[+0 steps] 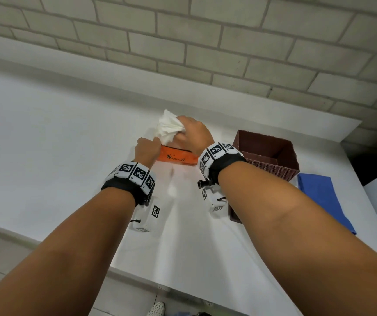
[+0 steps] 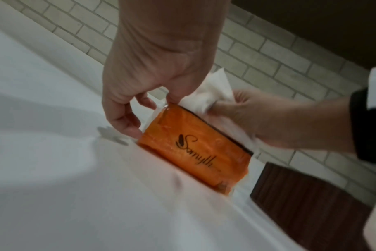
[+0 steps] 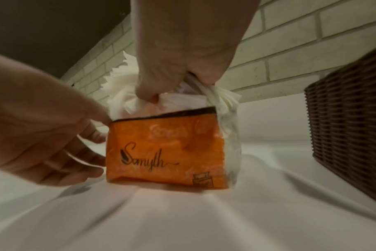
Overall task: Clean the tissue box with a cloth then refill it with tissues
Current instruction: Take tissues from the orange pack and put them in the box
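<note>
Near the desk's (image 1: 46, 133) far edge the orange tissue pack (image 1: 177, 157) stands on the white surface. The left hand (image 1: 146, 150) grips its left end with curled fingers, while the right hand (image 1: 192, 133) clutches a bunch of white tissues (image 1: 167, 127) rising from its top. The brown wicker tissue box (image 1: 267, 153) stands just right of the pack, open side up, and a blue cloth (image 1: 324, 197) lies by the desk's right edge

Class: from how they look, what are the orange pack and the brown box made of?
Orange pack: thin glossy plastic film, probably; it crinkles, shines, and is clear at one end. Brown box: woven wicker or rattan-look material, matte; ribbed weave rows show on its walls. Natural or synthetic, unclear.
</note>
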Demonstrator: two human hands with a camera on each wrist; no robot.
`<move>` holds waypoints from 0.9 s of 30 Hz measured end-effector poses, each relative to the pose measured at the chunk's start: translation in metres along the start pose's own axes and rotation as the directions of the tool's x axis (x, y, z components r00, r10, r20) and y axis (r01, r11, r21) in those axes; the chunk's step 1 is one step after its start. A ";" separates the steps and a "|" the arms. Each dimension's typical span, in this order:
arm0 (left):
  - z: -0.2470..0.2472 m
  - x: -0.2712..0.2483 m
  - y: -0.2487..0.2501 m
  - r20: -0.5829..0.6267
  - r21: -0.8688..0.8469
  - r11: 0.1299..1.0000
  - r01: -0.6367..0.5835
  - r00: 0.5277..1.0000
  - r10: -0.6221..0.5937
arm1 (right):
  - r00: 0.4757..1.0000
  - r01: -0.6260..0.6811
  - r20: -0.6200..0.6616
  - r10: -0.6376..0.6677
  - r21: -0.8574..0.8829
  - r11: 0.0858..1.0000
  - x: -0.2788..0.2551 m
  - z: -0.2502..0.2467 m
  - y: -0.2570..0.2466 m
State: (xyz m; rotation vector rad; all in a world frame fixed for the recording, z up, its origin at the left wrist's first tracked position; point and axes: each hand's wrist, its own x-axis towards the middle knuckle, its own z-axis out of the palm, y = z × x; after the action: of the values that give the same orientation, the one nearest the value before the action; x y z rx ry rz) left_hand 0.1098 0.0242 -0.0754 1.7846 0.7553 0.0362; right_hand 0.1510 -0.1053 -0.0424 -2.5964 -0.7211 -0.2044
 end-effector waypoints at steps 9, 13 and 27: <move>0.005 -0.011 0.000 -0.133 0.180 0.984 -0.009 0.991 0.034 | 0.947 -0.073 -0.263 0.183 0.380 0.922 -0.002 -0.038 0.006; 0.011 -0.030 0.018 -0.258 0.168 0.924 -0.343 0.890 0.377 | 0.883 -0.095 -0.313 0.351 0.612 0.785 -0.004 -0.066 0.008; 0.061 -0.086 0.102 0.568 -0.653 0.747 0.121 0.731 0.379 | 0.909 -0.379 0.252 0.331 0.830 0.409 -0.037 -0.118 0.047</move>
State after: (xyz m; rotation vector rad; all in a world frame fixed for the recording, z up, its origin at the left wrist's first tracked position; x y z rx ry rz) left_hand 0.1131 -0.0868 0.0209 1.0217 0.0247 -0.2208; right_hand 0.1410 -0.2111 0.0370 -1.6611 -0.1408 0.3093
